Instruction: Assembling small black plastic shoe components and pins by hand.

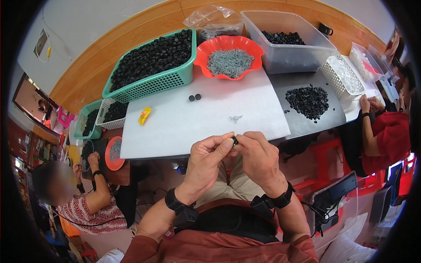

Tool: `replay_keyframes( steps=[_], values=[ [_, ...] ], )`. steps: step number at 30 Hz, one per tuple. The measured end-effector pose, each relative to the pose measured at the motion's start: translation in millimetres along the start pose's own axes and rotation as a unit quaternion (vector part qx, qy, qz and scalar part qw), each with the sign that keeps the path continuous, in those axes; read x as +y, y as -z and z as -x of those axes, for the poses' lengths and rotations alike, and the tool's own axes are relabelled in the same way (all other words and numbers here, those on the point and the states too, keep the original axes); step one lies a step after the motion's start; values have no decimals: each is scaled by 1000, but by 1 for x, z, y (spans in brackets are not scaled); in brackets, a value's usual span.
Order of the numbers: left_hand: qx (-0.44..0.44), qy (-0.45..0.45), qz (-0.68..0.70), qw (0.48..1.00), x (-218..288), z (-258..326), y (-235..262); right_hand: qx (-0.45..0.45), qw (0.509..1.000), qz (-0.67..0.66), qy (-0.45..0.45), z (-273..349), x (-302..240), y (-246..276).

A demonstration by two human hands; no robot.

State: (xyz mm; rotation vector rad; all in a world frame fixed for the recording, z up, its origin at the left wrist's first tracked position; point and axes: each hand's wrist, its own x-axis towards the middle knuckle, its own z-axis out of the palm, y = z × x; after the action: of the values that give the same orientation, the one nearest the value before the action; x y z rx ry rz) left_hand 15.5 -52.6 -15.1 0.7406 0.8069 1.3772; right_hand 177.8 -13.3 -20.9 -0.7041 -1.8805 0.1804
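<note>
Just over the front edge of the white sheet (166, 136), my two hands meet around a small black plastic part (235, 140). My left hand (207, 158) pinches it between thumb and forefinger. From the other side the fingers of my right hand (262, 160) close on the same part and cover most of it. Beyond my fingers lies a little heap of thin silvery metal pieces (236, 119). Two round black caps (194, 97) sit side by side farther back on the sheet.
Behind the sheet stand a green basket (186, 78) of black parts, a red scalloped bowl (199, 59) of metal pieces and a clear bin (291, 65). Loose black parts (308, 101) lie at right. A yellow packet (144, 115) lies at left. Co-workers sit on both sides.
</note>
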Motion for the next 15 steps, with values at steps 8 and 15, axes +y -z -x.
replay_keyframes(
  steps=[8,15],
  values=[
    [0,19,13,1000,5,5,-2,0,1000,-20,22,-4,0,4],
    [-13,11,21,1000,2,10,-4,-10,998,-22,54,-4,3,5]
  ],
)
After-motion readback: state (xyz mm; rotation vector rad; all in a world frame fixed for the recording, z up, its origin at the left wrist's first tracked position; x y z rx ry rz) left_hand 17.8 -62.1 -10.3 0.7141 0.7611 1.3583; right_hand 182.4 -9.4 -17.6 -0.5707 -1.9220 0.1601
